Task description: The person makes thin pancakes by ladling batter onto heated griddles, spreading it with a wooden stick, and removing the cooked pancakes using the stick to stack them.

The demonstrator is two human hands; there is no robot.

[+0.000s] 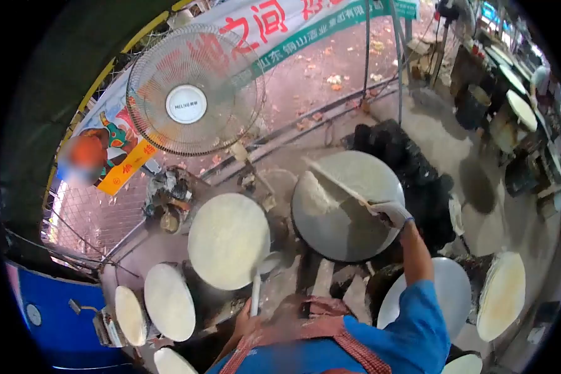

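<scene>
So the long, pale wooden stick (336,179) is over the wide, round grey metal griddle (361,240), slanting, far end pointing forward-left. Right hand (390,214)'s wrapped round its near part, cream-coloured heap (316,194) beside it. Left hand (245,319)'s at a white-handled ladle (255,293), can't tell its grip.

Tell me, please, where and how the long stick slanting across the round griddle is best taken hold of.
I'd grip the long stick at its near end, coming from the right with fingers wrapped around it, as the right hand does. It is narrow, and that end points toward the right arm, away from the pale mound on the griddle.
</scene>
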